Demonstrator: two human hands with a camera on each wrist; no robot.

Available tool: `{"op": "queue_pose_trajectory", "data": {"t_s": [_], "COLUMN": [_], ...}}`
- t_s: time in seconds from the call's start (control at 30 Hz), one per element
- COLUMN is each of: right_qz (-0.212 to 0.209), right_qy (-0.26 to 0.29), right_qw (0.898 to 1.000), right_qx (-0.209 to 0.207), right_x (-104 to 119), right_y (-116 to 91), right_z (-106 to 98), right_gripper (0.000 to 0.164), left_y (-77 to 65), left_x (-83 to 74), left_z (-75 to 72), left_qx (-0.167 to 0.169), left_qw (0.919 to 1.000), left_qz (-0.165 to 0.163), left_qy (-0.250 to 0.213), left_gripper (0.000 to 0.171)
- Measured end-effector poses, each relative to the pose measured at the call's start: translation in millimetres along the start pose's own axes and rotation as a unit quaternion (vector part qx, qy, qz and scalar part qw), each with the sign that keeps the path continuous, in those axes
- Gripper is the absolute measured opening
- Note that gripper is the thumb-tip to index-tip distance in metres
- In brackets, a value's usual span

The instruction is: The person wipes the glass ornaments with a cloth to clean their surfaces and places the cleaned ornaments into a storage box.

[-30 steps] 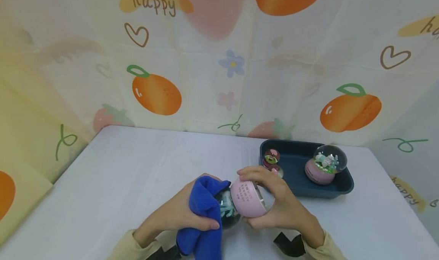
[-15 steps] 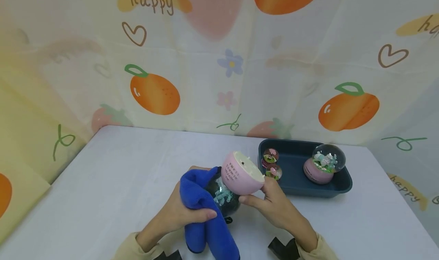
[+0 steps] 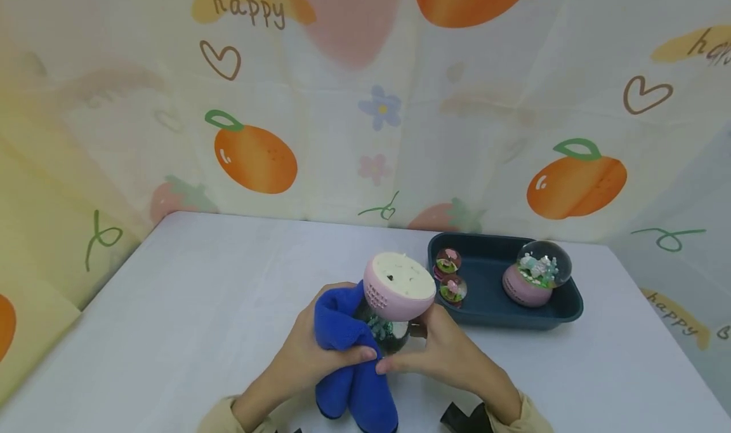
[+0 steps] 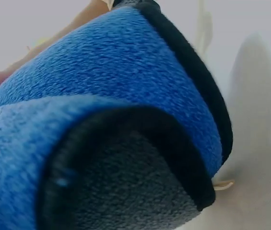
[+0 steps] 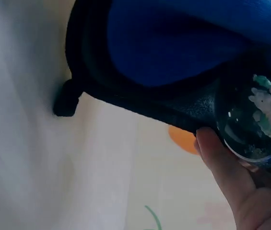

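Observation:
A snow globe (image 3: pixel 400 287) is held upside down over the table, its pink base on top with the pale underside showing. Below the base, the glass ball with green and white figures is partly hidden by a blue cloth (image 3: pixel 337 322). My left hand (image 3: pixel 311 347) grips this cloth against the ball's left side; the cloth's dark-edged folds (image 4: pixel 97 62) fill the left wrist view. From the right, my right hand (image 3: pixel 448 357) holds the globe, its thumb low near the cloth. The glass ball (image 5: pixel 269 110) shows between cloth and fingers in the right wrist view.
A dark blue tray (image 3: pixel 485 319) stands at the back right of the white table (image 3: pixel 245 261). Inside it are another pink-based snow globe (image 3: pixel 533 277) at the right and two small globes (image 3: pixel 453 288) at the left. A printed curtain hangs behind.
The snow globe has turned so its pink base moved from the right side to the top, underside now in view. My right hand has shifted from the base down to the glass ball.

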State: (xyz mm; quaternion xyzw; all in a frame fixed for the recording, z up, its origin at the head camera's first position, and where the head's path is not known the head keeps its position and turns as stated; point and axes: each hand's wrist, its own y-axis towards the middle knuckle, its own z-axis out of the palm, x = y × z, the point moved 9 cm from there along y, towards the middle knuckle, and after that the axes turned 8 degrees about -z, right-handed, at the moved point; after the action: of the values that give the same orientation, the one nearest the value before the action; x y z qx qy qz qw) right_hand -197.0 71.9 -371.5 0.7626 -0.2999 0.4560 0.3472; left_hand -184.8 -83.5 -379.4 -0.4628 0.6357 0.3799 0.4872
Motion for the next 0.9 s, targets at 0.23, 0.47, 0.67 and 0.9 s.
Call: {"op": "queue_pose_trajectory", "data": {"t_s": [0.23, 0.47, 0.67, 0.9], "right_qz": [-0.028, -0.074, -0.105, -0.105], "right_qy": [-0.055, -0.066, -0.077, -0.109], "right_qw": [0.996, 0.989, 0.982, 0.976], "right_qx": [-0.067, -0.111, -0.135, -0.155], "right_x": [6, 9, 11, 11], "right_y": [0, -2, -2, -4], "right_z": [-12, -21, -30, -39], "right_gripper": [0.094, 0.097, 0.084, 0.086], "left_y": [-1.6, -3.7, -4.6, -10.6], "left_x": [-2.4, -6.3, -15.8, -26.6], "left_z": [-6.0, -4.1, -15.2, -35.3], "left_qx": [-0.06, -0.048, -0.081, -0.149], "left_qw": [0.9975, 0.9984, 0.9965, 0.986], "left_qz": [-0.023, -0.03, 0.02, 0.07], "left_qy": [0.029, 0.01, -0.01, -0.029], "left_gripper": [0.069, 0.063, 0.057, 0.06]}}
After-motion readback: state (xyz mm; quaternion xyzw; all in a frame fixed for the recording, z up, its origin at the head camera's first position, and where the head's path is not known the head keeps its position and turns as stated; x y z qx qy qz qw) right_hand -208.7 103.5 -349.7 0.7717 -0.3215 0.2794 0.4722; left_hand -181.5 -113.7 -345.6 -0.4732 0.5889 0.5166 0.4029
